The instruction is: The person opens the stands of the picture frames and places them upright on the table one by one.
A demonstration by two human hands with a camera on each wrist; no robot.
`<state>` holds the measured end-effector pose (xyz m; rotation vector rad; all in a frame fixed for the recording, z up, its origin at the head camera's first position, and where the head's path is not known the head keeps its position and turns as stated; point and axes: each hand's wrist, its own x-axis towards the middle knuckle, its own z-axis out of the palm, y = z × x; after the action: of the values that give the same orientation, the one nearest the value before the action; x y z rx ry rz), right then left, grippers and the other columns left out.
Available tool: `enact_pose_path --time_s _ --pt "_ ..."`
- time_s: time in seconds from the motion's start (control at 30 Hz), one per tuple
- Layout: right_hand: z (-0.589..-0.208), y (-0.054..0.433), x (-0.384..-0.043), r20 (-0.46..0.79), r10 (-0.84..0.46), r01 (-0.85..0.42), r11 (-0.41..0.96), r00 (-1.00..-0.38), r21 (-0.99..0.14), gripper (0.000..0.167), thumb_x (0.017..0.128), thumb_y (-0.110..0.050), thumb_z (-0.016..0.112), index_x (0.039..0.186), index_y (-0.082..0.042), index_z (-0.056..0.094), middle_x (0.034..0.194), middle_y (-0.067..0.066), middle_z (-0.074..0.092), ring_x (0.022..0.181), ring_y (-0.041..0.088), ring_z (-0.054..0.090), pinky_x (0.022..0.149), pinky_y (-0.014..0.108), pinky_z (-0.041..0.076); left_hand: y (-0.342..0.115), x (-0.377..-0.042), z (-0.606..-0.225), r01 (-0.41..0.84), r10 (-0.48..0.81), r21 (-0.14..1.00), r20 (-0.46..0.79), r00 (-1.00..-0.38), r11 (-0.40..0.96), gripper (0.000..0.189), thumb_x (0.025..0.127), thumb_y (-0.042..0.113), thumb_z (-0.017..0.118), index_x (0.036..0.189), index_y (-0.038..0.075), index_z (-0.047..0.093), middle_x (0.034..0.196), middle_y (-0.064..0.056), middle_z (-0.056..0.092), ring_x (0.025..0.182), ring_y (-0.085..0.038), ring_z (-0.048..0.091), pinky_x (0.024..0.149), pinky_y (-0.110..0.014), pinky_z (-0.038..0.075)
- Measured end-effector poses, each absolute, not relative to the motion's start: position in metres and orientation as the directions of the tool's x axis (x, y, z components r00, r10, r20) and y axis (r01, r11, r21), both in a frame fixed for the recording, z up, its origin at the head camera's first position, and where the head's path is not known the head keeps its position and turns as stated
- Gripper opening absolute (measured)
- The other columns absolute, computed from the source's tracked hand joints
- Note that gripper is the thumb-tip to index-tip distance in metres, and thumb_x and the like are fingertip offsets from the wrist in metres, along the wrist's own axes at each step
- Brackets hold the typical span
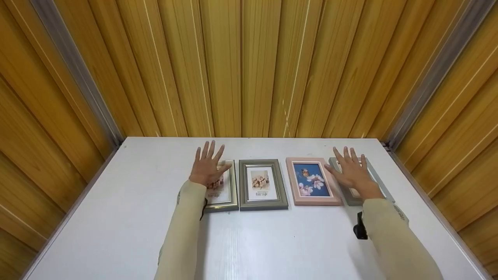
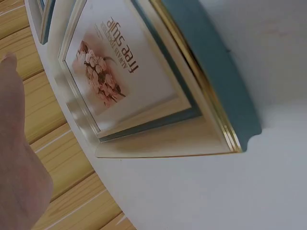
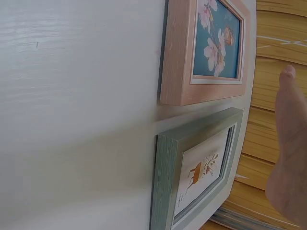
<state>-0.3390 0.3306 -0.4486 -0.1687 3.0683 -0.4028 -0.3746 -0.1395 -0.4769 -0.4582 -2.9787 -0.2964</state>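
Note:
Four picture frames would be several; they lie in a row on a white table [image 1: 128,225]. My left hand [image 1: 207,165], fingers spread straight, hovers over the gold-edged picture frame [image 1: 234,190] at the row's left end and partly hides it. In the left wrist view that picture frame [image 2: 192,62] shows a flower print with lettering. Beside it lies a grey-green picture frame [image 1: 244,186]. Then comes a pink picture frame [image 1: 318,202] with blossoms on blue. My right hand [image 1: 352,173], fingers also spread, is above the grey-green deer picture frame [image 3: 168,177] at the right end. Both hands hold nothing.
Yellow wood-patterned panels [image 1: 221,70] rise behind the table and along both sides. Grey metal posts [image 1: 76,70] stand at the corners. A black strap piece [image 1: 360,227] hangs at the right wrist.

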Motion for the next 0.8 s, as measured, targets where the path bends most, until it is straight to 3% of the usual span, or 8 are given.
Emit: enact_pose_path --time_s 0.2,0.53,0.67,0.8 --pt "-0.449 0.34 -0.337 -0.028 -0.123 -0.111 0.96 -0.992 -0.258 0.086 0.104 -0.061 0.036 0.163 -0.004 0.009 0.164 0.037 -0.002 0.153 0.055 -0.006 0.121 0.069 -0.013 -0.127 -0.377 -0.477 0.352 0.322 0.143 0.198 -0.926 0.925 0.075 0.102 0.059 0.045 0.163 0.019 0.028 0.17 -0.018 0.019 0.159 -0.037 0.012 0.129 -0.056 0.009" --pt "-0.456 0.373 -0.324 -0.073 -0.108 -0.082 0.952 -0.991 -0.295 0.088 0.104 -0.063 0.034 0.162 -0.001 0.01 0.161 0.041 -0.002 0.151 0.058 -0.006 0.119 0.072 -0.011 -0.085 -0.381 -0.476 0.435 0.428 0.005 0.171 -0.888 0.9 0.074 0.102 0.062 0.042 0.163 0.023 0.028 0.17 -0.014 0.022 0.159 -0.033 0.017 0.129 -0.053 0.014" --pt "-0.456 0.394 -0.316 -0.071 -0.095 -0.068 0.946 -0.993 -0.317 0.082 0.107 -0.053 0.037 0.159 0.006 0.016 0.159 0.045 0.005 0.149 0.061 0.001 0.119 0.073 -0.004 -0.053 -0.375 -0.47 0.489 0.486 0.0 0.122 -0.865 0.872 0.071 0.104 0.059 0.039 0.163 0.022 0.025 0.171 -0.012 0.021 0.159 -0.03 0.018 0.129 -0.051 0.017" --pt "-0.459 0.408 -0.309 -0.056 -0.091 -0.071 0.955 -0.994 -0.289 0.074 0.107 -0.042 0.045 0.155 0.011 0.024 0.155 0.047 0.017 0.146 0.063 0.013 0.118 0.074 0.009 -0.017 -0.368 -0.464 0.552 0.545 0.064 0.097 -0.833 0.832 0.064 0.108 0.051 0.04 0.163 0.022 0.027 0.17 -0.008 0.025 0.158 -0.026 0.022 0.128 -0.05 0.023"
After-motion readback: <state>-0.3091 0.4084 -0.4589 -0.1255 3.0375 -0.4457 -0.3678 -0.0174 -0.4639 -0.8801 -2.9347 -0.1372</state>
